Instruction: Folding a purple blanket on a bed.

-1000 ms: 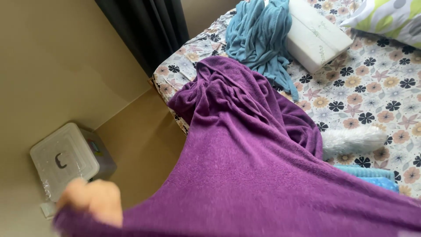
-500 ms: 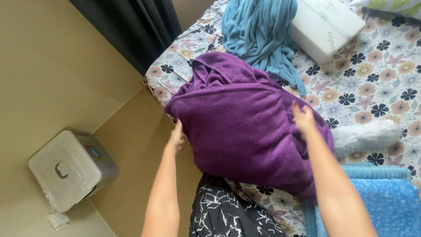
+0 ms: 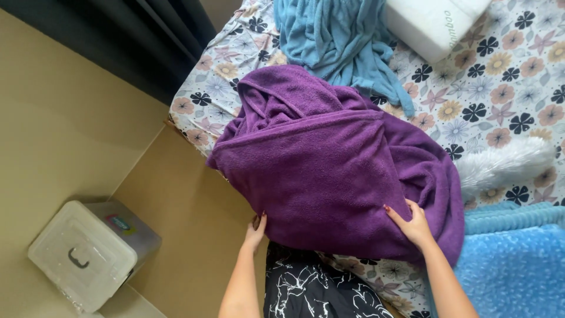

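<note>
the left hand [image 3: 256, 228] pinches the near edge of the purple towel [image 3: 335, 171]; the right hand [image 3: 412, 224] lies flat and released on it. the towel sits folded on the flowered bed [image 3: 500, 88], a light blue towel [image 3: 341, 41] beyond the hands.

Purple towel [image 3: 329, 171] lies folded, rumpled on bed [image 3: 506, 100].

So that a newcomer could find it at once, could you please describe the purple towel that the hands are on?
Start at the bed with the flowered sheet, which fills the right of the view. At its near edge lies the purple towel, folded over, with the left hand at its lower edge and the right hand flat on it. It is the only purple cloth; the teal towel beyond and the blue blanket beside it are blue-toned.
</note>
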